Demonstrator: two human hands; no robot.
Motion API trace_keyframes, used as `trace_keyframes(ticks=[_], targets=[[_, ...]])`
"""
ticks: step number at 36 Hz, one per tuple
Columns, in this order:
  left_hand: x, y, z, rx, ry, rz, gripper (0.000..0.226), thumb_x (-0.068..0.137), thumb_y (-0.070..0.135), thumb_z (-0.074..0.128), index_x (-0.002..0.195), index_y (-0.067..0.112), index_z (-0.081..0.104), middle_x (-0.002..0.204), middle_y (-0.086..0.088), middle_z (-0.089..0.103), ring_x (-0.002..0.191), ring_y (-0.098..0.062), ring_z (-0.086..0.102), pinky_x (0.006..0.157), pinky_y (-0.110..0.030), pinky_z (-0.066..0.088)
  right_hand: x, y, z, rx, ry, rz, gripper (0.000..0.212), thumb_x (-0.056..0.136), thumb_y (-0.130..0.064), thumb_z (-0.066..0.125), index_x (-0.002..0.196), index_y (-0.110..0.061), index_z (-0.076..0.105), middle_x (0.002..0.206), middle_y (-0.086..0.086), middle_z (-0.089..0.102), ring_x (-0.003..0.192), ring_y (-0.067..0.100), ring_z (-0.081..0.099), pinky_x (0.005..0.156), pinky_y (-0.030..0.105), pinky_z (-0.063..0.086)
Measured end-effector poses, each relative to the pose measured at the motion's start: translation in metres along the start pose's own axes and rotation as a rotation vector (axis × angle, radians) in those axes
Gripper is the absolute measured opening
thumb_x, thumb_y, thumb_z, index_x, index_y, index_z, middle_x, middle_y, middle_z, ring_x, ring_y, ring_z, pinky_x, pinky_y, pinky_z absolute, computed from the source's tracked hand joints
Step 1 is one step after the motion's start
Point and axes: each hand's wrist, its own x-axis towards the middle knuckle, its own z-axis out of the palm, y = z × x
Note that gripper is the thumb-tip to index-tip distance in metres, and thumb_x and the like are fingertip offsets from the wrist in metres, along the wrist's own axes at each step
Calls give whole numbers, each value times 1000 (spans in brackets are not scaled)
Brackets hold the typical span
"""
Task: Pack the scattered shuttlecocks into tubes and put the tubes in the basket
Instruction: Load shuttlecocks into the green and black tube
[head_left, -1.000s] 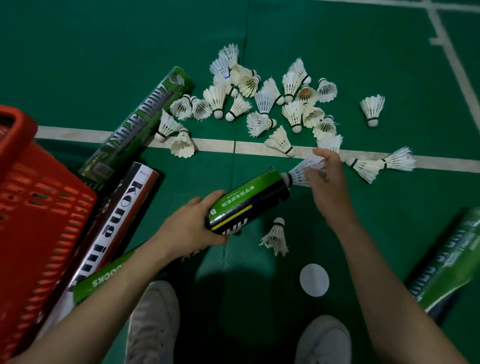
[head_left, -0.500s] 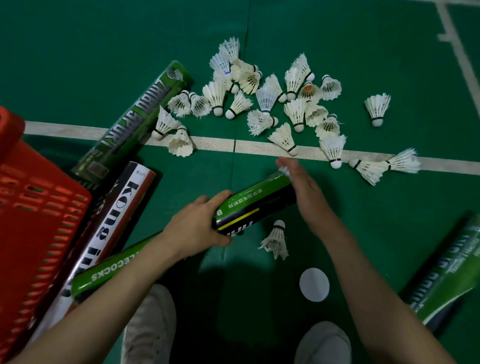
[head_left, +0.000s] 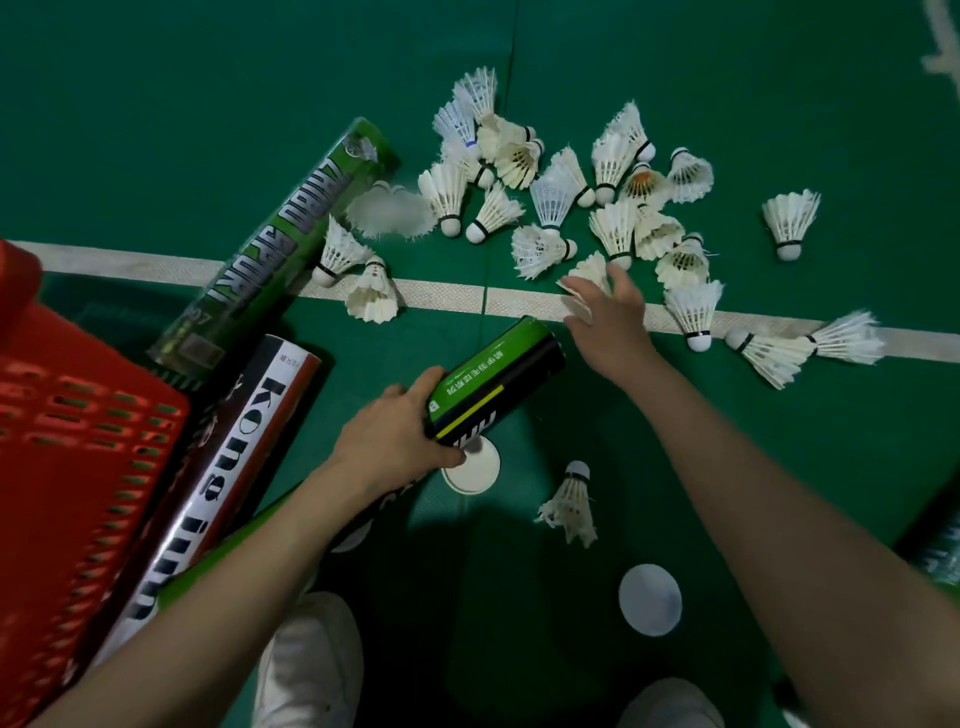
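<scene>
My left hand grips the lower end of a green-and-black tube, tilted with its open mouth pointing up and right. My right hand is beyond that mouth, fingers apart, fingertips touching a white shuttlecock on the court line. Several more shuttlecocks lie scattered on the green floor past it, one apart to the right, and a nested pair on the line. A lone shuttlecock lies between my arms. The red basket stands at the left.
A green tube and a white-black-red tube lie beside the basket; another green tube runs under my left arm. A fourth tube shows at the right edge. Two white caps lie near my shoes.
My right hand pushed a shuttlecock into the tube, then left the mouth and reached out to another shuttlecock on the line. My left hand kept holding the tube. The view shifted down.
</scene>
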Motion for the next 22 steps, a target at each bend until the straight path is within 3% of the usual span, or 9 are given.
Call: trace_keyframes(ticks=[4,7,10,13,16,19,22], targets=[[6,-4,-1,-7,-20,-11,91,71,51,74,144,40,20,107,-1,47,100,-25,54,82,-33,47,28,-1,1,-255,-87,19,68,91,-12,55,146,-38,26,159,4,-9,145,32,-3,115,54,16],[10,-4,-1,-20,-44,-11,91,72,49,74,144,40,19,105,-1,45,98,-25,54,81,-34,47,41,0,4,-348,-138,64,76,91,-9,54,148,-40,15,158,3,-17,145,35,-6,113,61,15],[14,-4,-1,-32,-57,-5,92,72,48,74,145,40,19,104,0,45,98,-25,54,82,-34,47,44,7,8,-334,-153,86,73,88,3,48,146,-32,23,158,5,-16,145,36,2,112,53,24],[17,-7,-4,-35,-54,-5,93,71,49,75,145,39,19,110,-3,48,101,-27,54,84,-37,48,39,12,12,-302,-40,7,50,81,15,44,123,-13,42,157,17,6,131,40,34,96,42,38],[18,-10,-5,-34,-42,-18,92,71,50,74,144,40,19,115,-4,50,102,-28,55,87,-38,49,35,18,15,-305,84,-96,21,89,1,44,108,-5,44,151,20,22,123,38,40,87,36,38],[17,-14,-5,-34,-31,-25,93,70,52,74,144,40,19,113,-4,50,101,-27,55,86,-37,49,26,18,13,-214,111,-118,25,97,-12,41,118,0,47,142,15,35,116,30,46,75,15,27],[13,-16,-3,-38,-24,-23,91,70,53,73,143,40,20,111,-3,51,98,-26,55,85,-37,49,10,13,11,-69,194,-167,11,96,-11,50,98,0,50,146,16,30,106,23,51,77,19,33]])
